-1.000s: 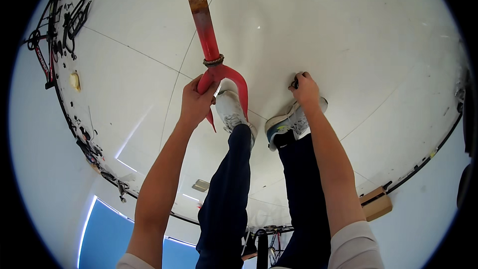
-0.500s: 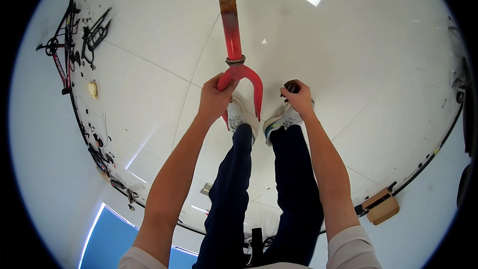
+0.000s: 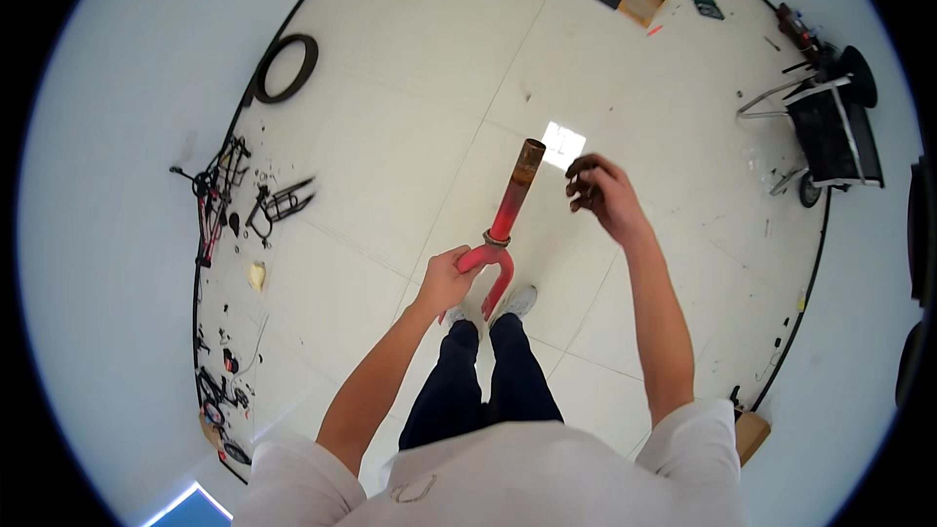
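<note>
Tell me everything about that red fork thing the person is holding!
The red metal bicycle fork has a straight tube that turns rusty brown toward its open top end, a metal ring at its base, and two short curved red legs below. It stands nearly upright above the pale tiled floor. The left hand grips one leg. The right hand hovers beside the top, not touching.

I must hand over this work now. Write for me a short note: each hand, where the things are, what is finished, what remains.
Left hand: grips the red bicycle fork at its crown, steering tube pointing up and away from the body.
Right hand: raised beside the tube's rusty top end, fingers curled around a small dark part; what part it is cannot be told. It does not touch the fork.
Things: a tyre, a small bicycle frame and loose parts lie on the floor to the left; a cart stands to the right.
Done: fork lifted off the floor.
Left: the small part is not on the tube yet.
</note>
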The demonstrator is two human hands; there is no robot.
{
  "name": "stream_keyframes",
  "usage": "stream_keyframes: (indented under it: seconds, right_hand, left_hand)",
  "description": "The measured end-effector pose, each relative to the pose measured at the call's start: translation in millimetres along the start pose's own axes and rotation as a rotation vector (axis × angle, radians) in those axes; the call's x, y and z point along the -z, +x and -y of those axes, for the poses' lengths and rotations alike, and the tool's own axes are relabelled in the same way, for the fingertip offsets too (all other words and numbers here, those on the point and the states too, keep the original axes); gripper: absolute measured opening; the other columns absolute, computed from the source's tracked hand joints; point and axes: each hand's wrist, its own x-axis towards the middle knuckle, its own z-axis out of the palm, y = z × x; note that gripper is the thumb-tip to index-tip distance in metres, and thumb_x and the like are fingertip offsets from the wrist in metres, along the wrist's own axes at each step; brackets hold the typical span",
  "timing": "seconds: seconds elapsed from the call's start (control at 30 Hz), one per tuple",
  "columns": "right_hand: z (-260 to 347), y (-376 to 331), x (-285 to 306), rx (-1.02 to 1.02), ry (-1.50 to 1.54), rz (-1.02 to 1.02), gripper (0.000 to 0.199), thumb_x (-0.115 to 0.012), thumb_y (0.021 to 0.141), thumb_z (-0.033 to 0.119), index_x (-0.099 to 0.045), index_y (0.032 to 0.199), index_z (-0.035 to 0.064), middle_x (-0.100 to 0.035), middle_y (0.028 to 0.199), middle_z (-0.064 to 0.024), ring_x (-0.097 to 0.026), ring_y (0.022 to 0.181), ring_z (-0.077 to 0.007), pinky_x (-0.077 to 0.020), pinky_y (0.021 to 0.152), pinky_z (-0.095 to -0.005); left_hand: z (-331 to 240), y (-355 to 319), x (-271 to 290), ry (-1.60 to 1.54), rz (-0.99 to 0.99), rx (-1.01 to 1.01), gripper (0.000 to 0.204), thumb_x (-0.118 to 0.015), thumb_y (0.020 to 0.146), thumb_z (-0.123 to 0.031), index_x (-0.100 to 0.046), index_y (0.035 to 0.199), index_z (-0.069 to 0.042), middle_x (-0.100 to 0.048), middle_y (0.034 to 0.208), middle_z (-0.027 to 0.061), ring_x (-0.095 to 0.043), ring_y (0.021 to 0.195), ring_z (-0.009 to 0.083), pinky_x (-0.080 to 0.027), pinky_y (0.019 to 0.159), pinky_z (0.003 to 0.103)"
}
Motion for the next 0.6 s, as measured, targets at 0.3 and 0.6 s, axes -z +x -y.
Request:
stream_keyframes:
  seconds: [0.3, 0.6]
  right_hand:
    - [192.1, -42.0, -7.1, 0.067, -0.565, 0.059, 0.019, -0.049, 0.093, 0.012, -0.058, 0.105, -0.0006, -0.056, 0.090, -0.0063, -0.055, 0.075, -0.0132, -0.0512, 0.062, -0.0299]
    - [256.1, -5.0, 66.3, 0.050, -0.233, -0.028, 0.034, -0.042, 0.096, 0.026, -0.063, 0.107, 0.0012, -0.059, 0.090, -0.0071, -0.057, 0.079, -0.0158, -0.0498, 0.070, -0.0311]
  left_hand:
    - [-129.0, 23.8, -0.3, 0.056, -0.002, -0.184, 0.013, -0.068, 0.085, -0.012, -0.068, 0.094, -0.003, -0.065, 0.073, 0.0132, -0.059, 0.064, 0.0208, -0.048, 0.064, 0.033]
    - [-201.9, 119.5, -36.9, 0.073, 0.126, -0.296, 0.016, -0.068, 0.086, -0.015, -0.068, 0.095, -0.003, -0.067, 0.078, 0.0154, -0.062, 0.068, 0.0241, -0.049, 0.067, 0.034]
